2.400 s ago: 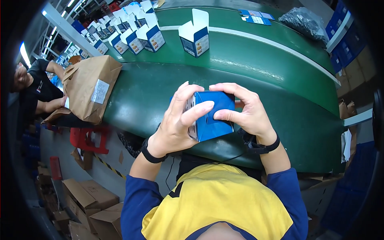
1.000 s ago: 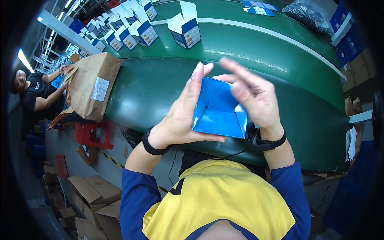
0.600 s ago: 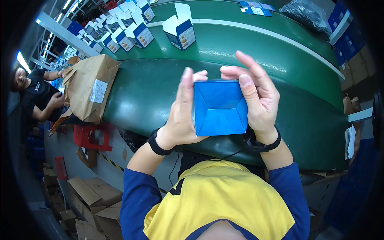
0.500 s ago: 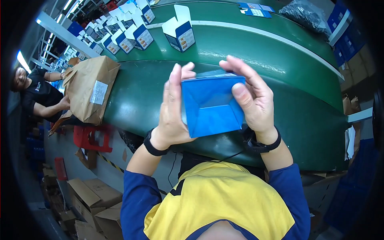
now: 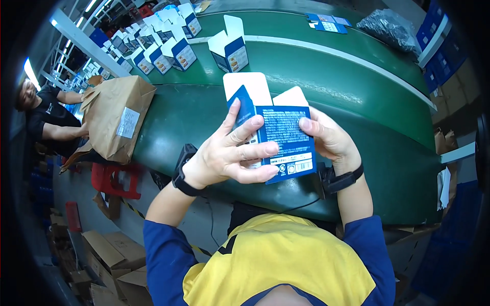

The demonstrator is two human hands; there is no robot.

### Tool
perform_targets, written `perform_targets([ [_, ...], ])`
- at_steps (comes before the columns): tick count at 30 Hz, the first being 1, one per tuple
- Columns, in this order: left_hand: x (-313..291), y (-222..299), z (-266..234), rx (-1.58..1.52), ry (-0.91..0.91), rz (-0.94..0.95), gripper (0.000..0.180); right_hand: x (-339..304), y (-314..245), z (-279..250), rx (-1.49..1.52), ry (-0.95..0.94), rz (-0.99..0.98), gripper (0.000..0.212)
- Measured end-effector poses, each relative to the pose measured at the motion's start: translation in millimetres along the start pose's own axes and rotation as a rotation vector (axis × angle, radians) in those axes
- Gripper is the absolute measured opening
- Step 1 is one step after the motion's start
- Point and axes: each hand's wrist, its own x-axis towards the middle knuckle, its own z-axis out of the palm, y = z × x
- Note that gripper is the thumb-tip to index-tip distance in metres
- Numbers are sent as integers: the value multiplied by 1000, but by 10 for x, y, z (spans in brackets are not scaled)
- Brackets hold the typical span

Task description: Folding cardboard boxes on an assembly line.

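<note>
Between my hands, above the near edge of the green table, is a blue and white carton. Its white top flaps stand up and spread apart, and a printed side faces me. My left hand lies across the carton's left side, fingers reaching over onto the printed face. On the right side, my right hand grips the carton, thumb on the printed face and the other fingers hidden behind it. The carton's inside is out of sight.
Another open carton stands on the green conveyor, with several more at the far left. A co-worker handles a brown paper bag on the left. Flat blue cardboard and a dark plastic bag lie at the far right.
The carton has turned from showing its plain blue bottom to standing with its flaps up and a printed side toward me. My left hand has shifted onto its front.
</note>
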Motion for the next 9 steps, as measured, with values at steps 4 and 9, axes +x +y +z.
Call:
perform_targets([
  [4, -364, -113, 69, -6, -198, -269, 81, 350, 91, -244, 125, -135, 11, 94],
  [9, -835, 403, 37, -100, -791, -1174, 96, 1029, -40, -1101, -618, 450, -565, 102],
])
